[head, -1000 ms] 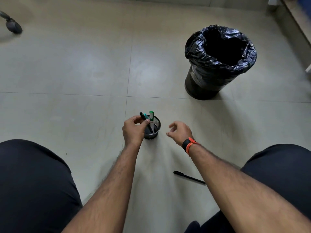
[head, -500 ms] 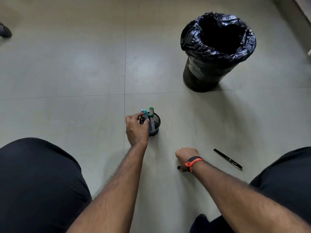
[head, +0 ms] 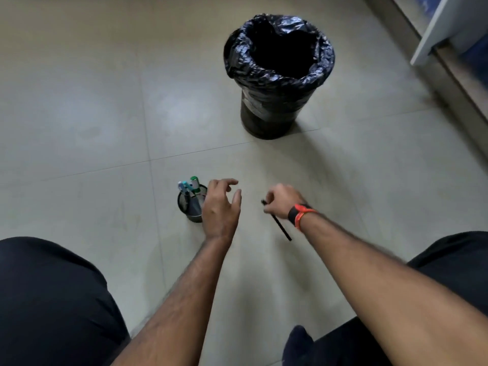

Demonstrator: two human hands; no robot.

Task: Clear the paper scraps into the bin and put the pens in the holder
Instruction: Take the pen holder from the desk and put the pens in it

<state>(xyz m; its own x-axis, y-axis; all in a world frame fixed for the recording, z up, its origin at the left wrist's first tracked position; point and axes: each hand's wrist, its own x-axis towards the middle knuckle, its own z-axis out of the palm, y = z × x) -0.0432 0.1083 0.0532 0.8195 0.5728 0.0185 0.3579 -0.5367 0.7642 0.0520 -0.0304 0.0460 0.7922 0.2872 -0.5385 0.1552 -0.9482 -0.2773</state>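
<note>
Right hand (head: 281, 200) is now clamping fingers on the black pen (head: 282, 229) lifted off the floor (head: 105, 128); left hand (head: 220, 207), fingers apart, is leaving the holder (head: 188, 207): insertion pending.

Floor tiles (head: 79, 128) showing smooth, faintly glossy, reflecting pale light. Bin liner (head: 277, 83) gleaming: crinkled black plastic. Holder (head: 184, 204) looking like black wire mesh. Pen (head: 282, 229) reading matt black. Trousers (head: 47, 299): dark matt cloth.
</note>
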